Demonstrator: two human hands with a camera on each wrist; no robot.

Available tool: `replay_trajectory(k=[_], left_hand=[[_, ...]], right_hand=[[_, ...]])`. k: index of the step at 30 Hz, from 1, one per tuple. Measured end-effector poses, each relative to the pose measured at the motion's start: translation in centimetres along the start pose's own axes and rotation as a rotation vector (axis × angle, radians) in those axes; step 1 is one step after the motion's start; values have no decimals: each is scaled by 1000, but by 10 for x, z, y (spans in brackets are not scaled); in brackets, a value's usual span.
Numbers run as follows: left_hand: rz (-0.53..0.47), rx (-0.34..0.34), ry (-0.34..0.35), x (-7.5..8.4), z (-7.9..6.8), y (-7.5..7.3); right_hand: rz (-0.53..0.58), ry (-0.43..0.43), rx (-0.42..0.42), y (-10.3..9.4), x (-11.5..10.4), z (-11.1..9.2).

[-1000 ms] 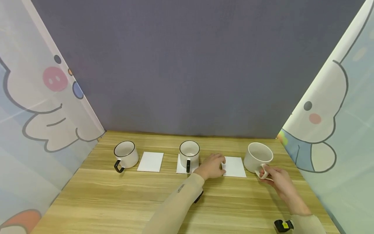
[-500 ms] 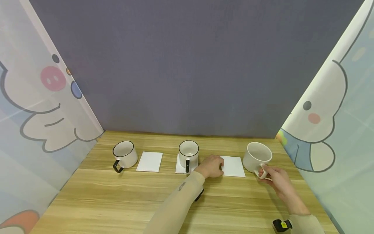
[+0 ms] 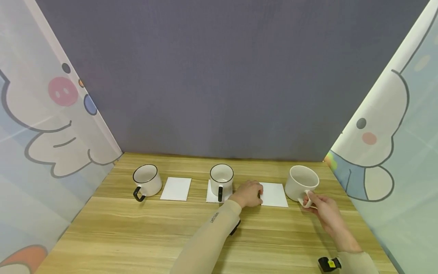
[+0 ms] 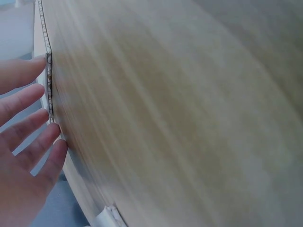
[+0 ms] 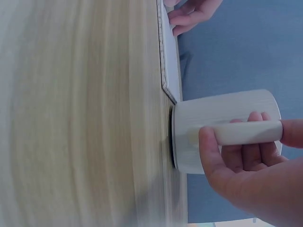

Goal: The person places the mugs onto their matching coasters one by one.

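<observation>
My right hand (image 3: 328,214) grips the handle of a plain white mug (image 3: 295,187) at the right. In the right wrist view the mug's base (image 5: 175,137) stands close to the wooden table, a dark shadow line along it. The fingers curl through the handle (image 5: 248,133). Just left of this mug lies a white square coaster (image 3: 275,195). My left hand (image 3: 247,193) rests at that coaster's left edge, its fingertips touching the side. In the left wrist view those fingers (image 4: 28,135) are spread and fairly straight.
A white mug with a black rim and handle (image 3: 220,179) stands on a middle coaster (image 3: 209,197), close to my left wrist. Farther left are another bare coaster (image 3: 176,189) and a second black-rimmed mug (image 3: 150,185). A grey panel (image 3: 222,95) rises behind the table (image 3: 137,232).
The plain white mug and my right fingers sit very slightly higher in the head view. My left hand stays at the coaster's edge.
</observation>
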State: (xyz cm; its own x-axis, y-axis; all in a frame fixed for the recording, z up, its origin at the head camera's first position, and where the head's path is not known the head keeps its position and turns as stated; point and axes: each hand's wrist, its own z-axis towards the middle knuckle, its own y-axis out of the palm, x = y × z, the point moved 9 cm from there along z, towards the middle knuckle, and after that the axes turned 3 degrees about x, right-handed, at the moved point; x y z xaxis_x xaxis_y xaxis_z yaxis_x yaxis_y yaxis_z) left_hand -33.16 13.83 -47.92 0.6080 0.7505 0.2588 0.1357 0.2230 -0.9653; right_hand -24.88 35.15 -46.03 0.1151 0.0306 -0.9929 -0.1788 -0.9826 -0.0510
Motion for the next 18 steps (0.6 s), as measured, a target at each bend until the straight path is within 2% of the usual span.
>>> replay_trajectory(k=[11,18], left_hand=[[-25,1,-9,-1,1,2],[-37,3,-16,-2,1,1]], right_hand=[[104,16,86,-3,6,-1],[124,-24,107,0,4,-4]])
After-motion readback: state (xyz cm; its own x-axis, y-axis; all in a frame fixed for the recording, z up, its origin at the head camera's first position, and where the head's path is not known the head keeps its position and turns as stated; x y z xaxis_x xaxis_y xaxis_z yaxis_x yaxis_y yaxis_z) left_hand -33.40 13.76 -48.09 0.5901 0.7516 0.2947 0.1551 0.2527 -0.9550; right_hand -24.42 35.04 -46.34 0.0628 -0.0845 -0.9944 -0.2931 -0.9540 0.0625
